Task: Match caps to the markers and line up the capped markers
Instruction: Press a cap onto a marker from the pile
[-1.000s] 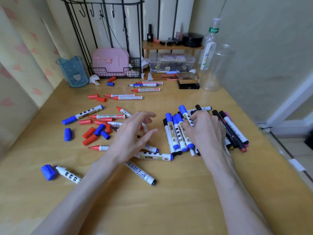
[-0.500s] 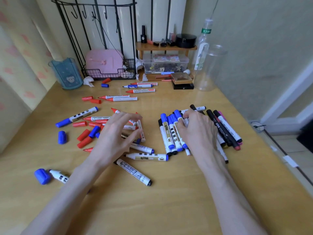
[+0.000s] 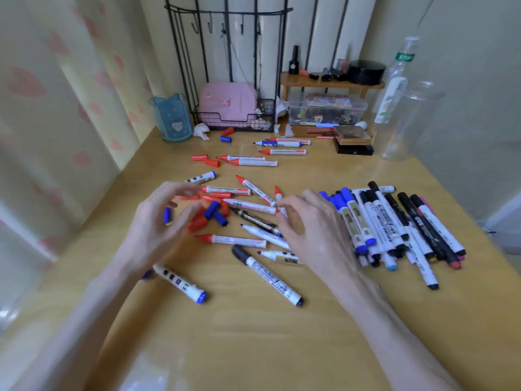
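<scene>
Yellow wood makes the table (image 3: 253, 348), and markers lie all over it. The left hand (image 3: 158, 230) is in the middle left of the frame. Its fingers bend round a blue cap (image 3: 167, 215), with the thumb under it. The hand is blurry, so I cannot tell if it really holds the cap or just hangs over it.

The right hand (image 3: 318, 235) is in the middle of the frame. Its fingers are curled, and the first finger and thumb pinch the white body of a red-tipped marker (image 3: 278, 193) that has no cap on.

Between the two hands sits a little heap of loose caps (image 3: 210, 211), red and blue, with more open markers lying around it.

On the right side of the frame the capped markers (image 3: 389, 221) lie side by side in a bunch, touching each other, blue ones next to the right hand and black ones further right.

Lower down, in the middle, a black-capped marker (image 3: 267, 275) lies alone at a slant.
</scene>
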A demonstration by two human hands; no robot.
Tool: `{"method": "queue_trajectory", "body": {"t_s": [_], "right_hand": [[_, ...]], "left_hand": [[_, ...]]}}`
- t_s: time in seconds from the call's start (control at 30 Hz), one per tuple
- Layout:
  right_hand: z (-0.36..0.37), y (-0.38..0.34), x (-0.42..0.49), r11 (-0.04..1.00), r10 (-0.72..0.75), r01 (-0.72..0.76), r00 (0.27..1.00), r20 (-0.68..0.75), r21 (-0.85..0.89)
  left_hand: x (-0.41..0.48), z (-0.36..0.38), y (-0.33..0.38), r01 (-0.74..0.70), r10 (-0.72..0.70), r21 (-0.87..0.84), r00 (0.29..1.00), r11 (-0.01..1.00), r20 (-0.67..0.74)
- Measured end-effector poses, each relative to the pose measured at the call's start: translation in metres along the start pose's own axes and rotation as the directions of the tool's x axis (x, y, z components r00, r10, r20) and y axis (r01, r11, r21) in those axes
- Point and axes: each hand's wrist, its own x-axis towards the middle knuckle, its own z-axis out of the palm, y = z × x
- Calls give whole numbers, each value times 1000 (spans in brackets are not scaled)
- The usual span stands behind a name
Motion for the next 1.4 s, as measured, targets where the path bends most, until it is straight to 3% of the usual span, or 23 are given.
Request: {"method": "queue_trajectory", "body": {"t_s": [0.23, 0.47, 0.57, 0.67, 0.87, 0.97, 1.07, 1.2, 1.4], "right_hand": [[26, -43, -9, 981, -132, 107, 980, 152, 159], [47, -94, -27, 957, -255, 190, 911, 323, 219], [60, -116, -34, 961, -268, 219, 884, 383, 169], [72, -127, -38, 953, -288, 304, 904, 315, -1], [68, -116, -23, 984, -164, 174, 966, 200, -37], [59, -105, -17, 994, -108, 104, 974, 198, 27], [49, -93, -13, 996, -49, 33, 980, 192, 85], [38, -74, -10, 994, 14, -33, 984, 176, 107], [11, -40, -6, 985, 76, -96, 987, 141, 141]], "left_hand": [[-13, -42, -30, 137, -141, -46, 985, 989, -94], [-19, -71, -44, 267, -262, -47, 961, 963, 94], [-23, -79, -48, 307, -299, -48, 945, 951, 130], [-25, -81, -49, 326, -315, -36, 933, 945, 173], [-31, -89, -49, 341, -323, -5, 896, 940, 306], [-36, -91, -49, 369, -401, 160, 814, 916, 420], [-37, -86, -46, 370, -464, 287, 775, 884, 429], [-37, -81, -41, 363, -465, 302, 778, 881, 422], [-36, -59, -37, 226, -342, 312, 854, 923, 393]]}}
